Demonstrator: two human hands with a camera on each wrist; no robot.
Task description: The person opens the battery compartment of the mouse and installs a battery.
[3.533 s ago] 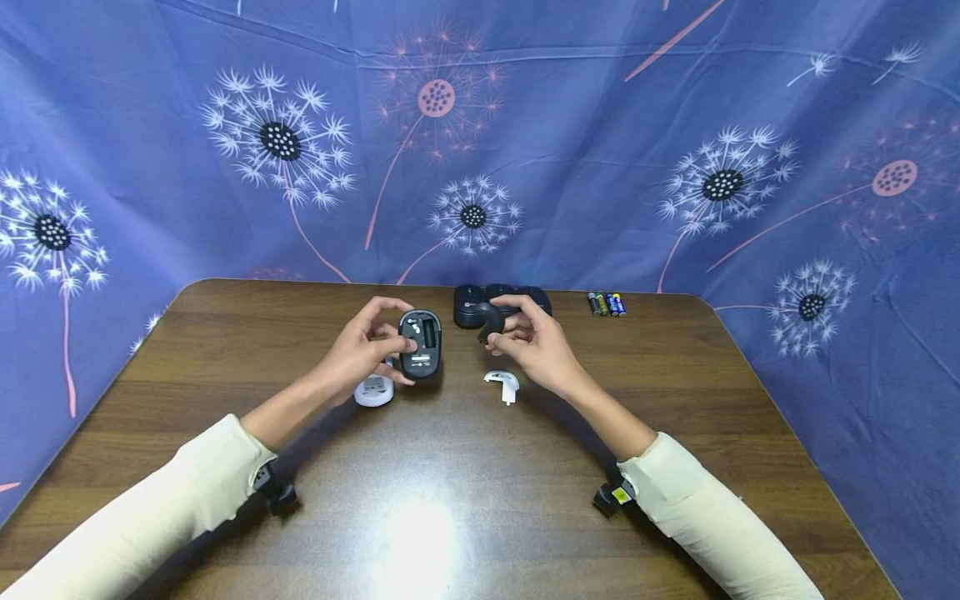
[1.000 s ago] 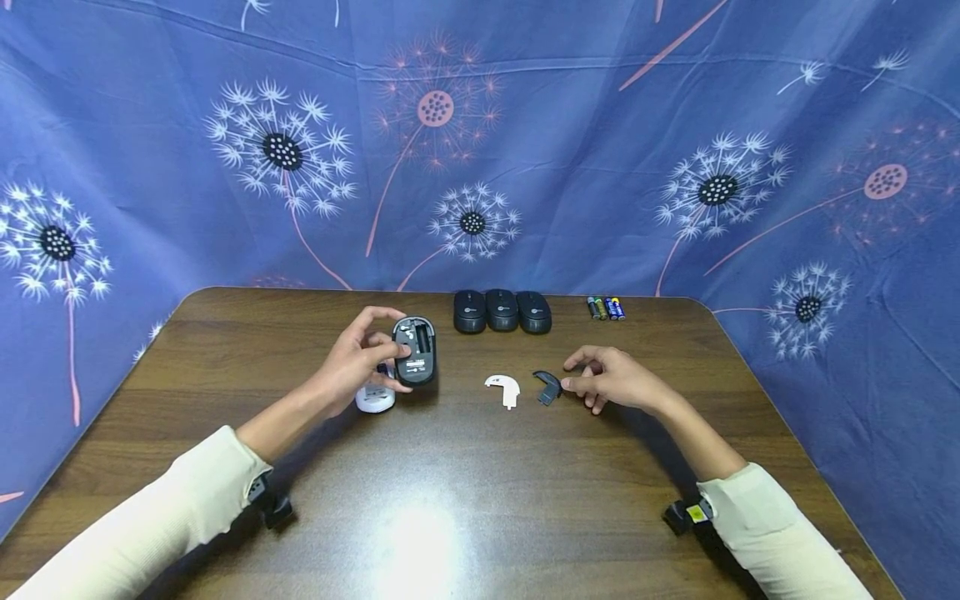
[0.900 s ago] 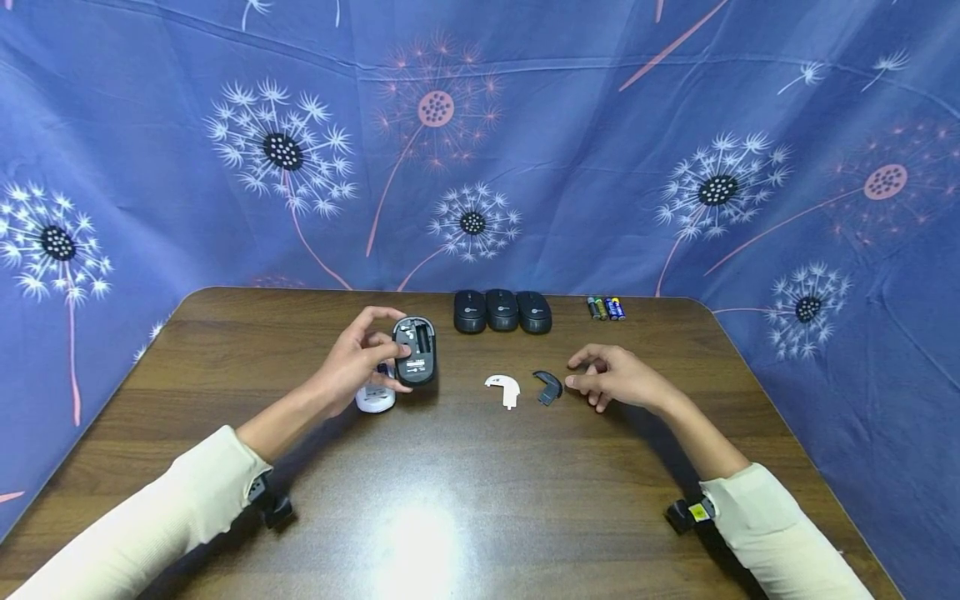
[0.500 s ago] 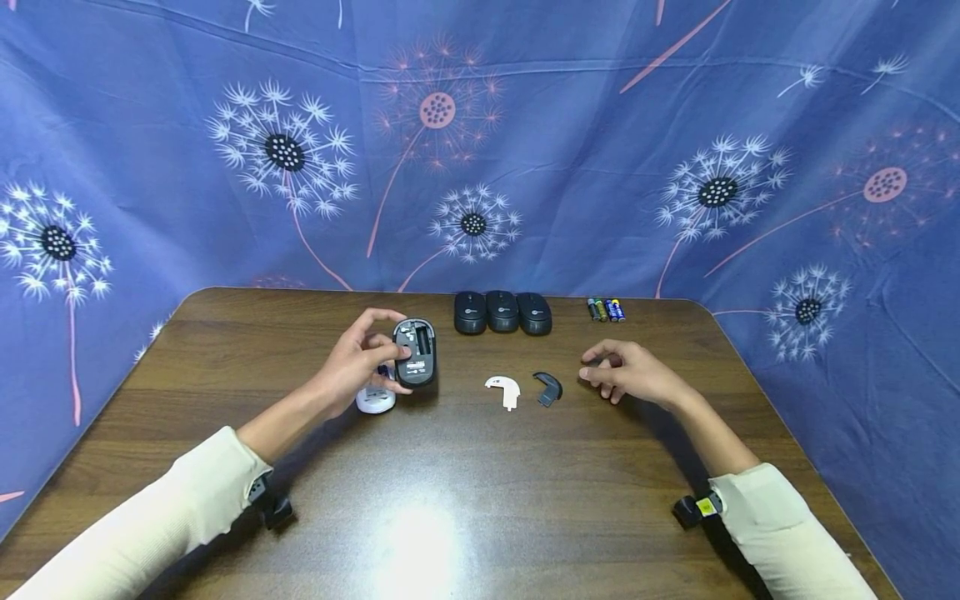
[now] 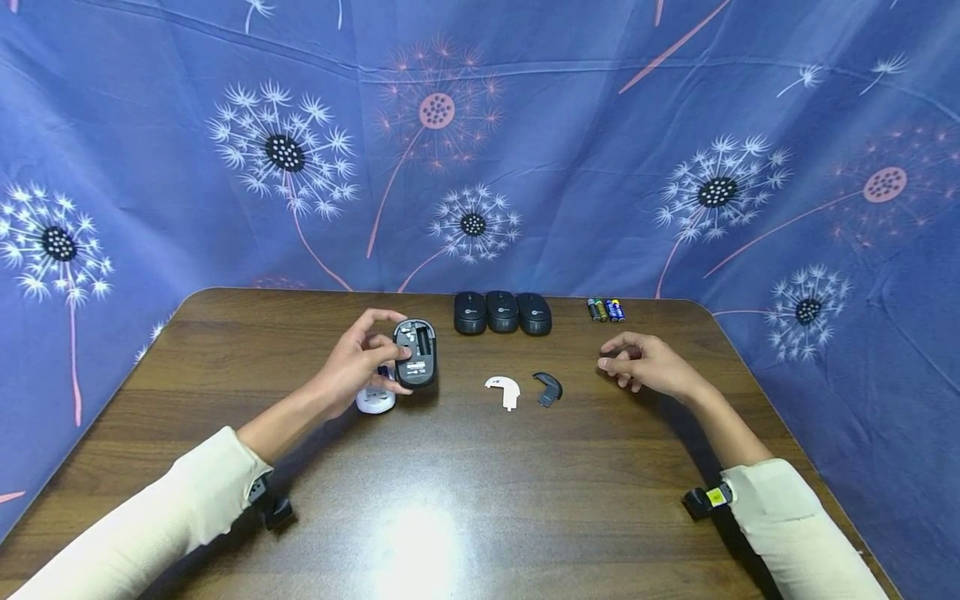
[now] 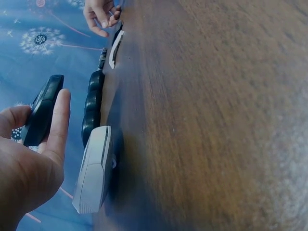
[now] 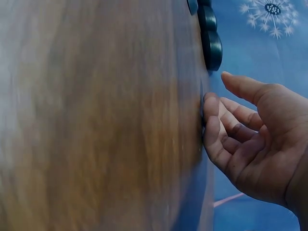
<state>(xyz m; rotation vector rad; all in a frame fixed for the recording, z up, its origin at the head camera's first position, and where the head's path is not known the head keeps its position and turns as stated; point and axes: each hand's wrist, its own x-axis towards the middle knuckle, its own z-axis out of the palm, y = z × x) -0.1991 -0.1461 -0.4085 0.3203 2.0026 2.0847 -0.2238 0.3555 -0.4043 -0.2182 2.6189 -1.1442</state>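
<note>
My left hand (image 5: 351, 365) grips a black computer mouse (image 5: 420, 354) by its sides, underside facing me, with its battery slot uncovered. Just behind and below it a white mouse (image 5: 375, 399) lies upside down on the table; the left hand partly hides it. In the left wrist view the black mouse (image 6: 44, 110) is held above the white mouse (image 6: 94, 171). My right hand (image 5: 651, 364) hovers with loosely bent fingers and holds nothing. To its left lie a black battery cover (image 5: 550, 389) and a white battery cover (image 5: 506, 390), side by side.
Three black mice (image 5: 502, 312) stand in a row at the back edge of the wooden table (image 5: 480, 467). Several batteries (image 5: 606, 309) lie together to their right. A blue curtain (image 5: 570, 167) with dandelion prints hangs behind the table.
My right hand brought the black battery cover down beside the white one, let it go, and has drawn away to the right. The left hand keeps hold of the black mouse.
</note>
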